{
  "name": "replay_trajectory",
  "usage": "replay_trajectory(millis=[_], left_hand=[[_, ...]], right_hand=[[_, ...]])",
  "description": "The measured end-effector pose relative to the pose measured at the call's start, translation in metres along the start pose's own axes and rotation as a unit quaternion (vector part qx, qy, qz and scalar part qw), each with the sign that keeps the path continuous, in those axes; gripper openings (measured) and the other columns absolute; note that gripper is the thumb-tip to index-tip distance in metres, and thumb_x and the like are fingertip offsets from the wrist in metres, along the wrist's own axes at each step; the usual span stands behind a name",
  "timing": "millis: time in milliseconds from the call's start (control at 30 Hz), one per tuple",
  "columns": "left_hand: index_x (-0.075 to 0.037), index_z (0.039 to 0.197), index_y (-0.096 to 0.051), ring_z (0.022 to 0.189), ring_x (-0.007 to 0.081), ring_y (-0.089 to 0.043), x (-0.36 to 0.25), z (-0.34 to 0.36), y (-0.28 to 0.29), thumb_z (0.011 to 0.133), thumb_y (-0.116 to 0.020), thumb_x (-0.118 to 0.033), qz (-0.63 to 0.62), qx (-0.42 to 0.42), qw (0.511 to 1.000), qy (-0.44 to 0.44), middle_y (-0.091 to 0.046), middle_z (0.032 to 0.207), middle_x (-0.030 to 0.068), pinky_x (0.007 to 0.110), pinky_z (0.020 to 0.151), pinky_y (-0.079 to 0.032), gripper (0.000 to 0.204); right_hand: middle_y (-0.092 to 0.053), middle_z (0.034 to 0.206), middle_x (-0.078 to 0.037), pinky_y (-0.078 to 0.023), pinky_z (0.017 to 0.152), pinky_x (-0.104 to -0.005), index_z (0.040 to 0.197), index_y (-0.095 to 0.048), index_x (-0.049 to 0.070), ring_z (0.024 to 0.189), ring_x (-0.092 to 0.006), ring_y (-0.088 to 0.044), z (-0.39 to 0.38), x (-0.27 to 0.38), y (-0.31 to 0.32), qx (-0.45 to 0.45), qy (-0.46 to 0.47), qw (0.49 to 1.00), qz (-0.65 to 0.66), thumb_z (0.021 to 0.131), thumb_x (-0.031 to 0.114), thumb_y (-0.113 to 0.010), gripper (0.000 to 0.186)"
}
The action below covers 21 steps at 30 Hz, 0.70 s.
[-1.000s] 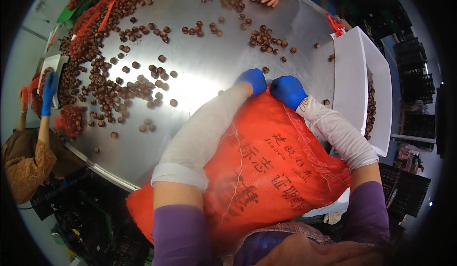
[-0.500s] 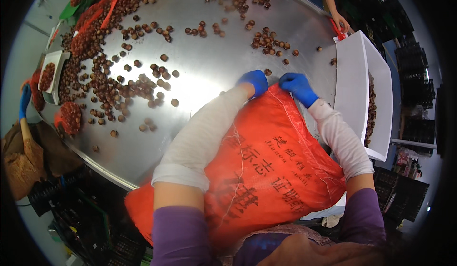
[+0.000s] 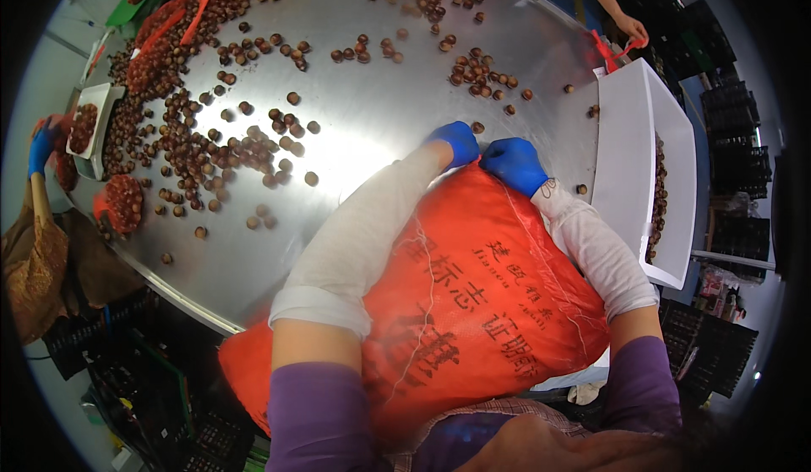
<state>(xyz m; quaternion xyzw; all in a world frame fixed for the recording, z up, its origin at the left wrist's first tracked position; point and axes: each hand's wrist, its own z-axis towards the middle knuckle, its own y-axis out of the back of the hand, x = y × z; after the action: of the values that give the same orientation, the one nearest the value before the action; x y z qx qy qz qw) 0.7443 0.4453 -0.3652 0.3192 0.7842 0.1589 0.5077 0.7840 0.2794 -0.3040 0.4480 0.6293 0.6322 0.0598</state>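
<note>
A large red woven sack [image 3: 473, 295] with dark print and pale stitching lies over the near edge of the metal table, between my forearms. Its far end is bunched to a narrow point. My left hand [image 3: 457, 143], in a blue glove, is closed at that point, its fingertips mostly hidden. Right beside it, my right hand [image 3: 514, 166], also blue-gloved, grips the gathered edge of the sack. A thin dark loop of cord or band [image 3: 549, 187] shows at my right wrist. One chestnut [image 3: 477, 127] lies just beyond my hands.
Loose brown chestnuts [image 3: 190, 134] are scattered across the metal table [image 3: 372, 92], thickest at the left. Red mesh bags [image 3: 124, 203] of chestnuts sit there too. A white bin [image 3: 625, 151] with chestnuts stands at the right. Co-workers' hands [image 3: 629, 29] show at far right and left.
My right hand has moved left, close to my left hand, drawing the sack's end together. At far right, a co-worker's hand has moved right, stretching a red strip. The left co-worker's gloved hand has shifted.
</note>
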Motion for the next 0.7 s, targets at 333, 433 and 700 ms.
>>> replay_trajectory(millis=[333,433,700], left_hand=[[-0.003,0.102,-0.068,0.103,0.0317,-0.062,-0.013,-0.02,0.009,0.086,-0.051,-0.055,-0.064,-0.072,0.995,0.037,-0.066,0.106,0.019,0.036,0.087,-0.046,0.057],[-0.004,0.099,-0.069,0.102,0.032,-0.062,-0.015,-0.016,0.013,0.089,-0.049,-0.045,-0.023,0.0,0.999,0.047,-0.066,0.106,0.018,0.036,0.087,-0.046,0.047],[-0.001,0.105,-0.067,0.102,0.0327,-0.064,-0.002,0.003,0.006,0.075,-0.066,-0.029,-0.021,0.017,1.0,0.009,-0.065,0.108,0.0209,0.037,0.085,-0.049,0.041]], right_hand=[[-0.067,0.071,-0.009,-0.048,0.063,-0.0276,0.081,-0.069,0.001,0.066,-0.0139,-0.063,0.004,-0.001,0.048,0.02,-0.045,0.979,0.197,0.076,0.01,-0.062,0.013],[-0.068,0.08,-0.013,-0.051,0.069,-0.0343,0.085,-0.072,0.011,0.072,-0.0272,-0.065,0.0,0.003,0.022,0.014,-0.017,0.999,-0.032,0.075,0.023,-0.066,0.017],[-0.069,0.088,-0.013,-0.051,0.074,-0.0409,0.086,-0.071,0.014,0.083,-0.0328,-0.065,0.009,0.015,0.012,0.05,-0.027,0.992,-0.109,0.077,0.03,-0.062,0.021]])
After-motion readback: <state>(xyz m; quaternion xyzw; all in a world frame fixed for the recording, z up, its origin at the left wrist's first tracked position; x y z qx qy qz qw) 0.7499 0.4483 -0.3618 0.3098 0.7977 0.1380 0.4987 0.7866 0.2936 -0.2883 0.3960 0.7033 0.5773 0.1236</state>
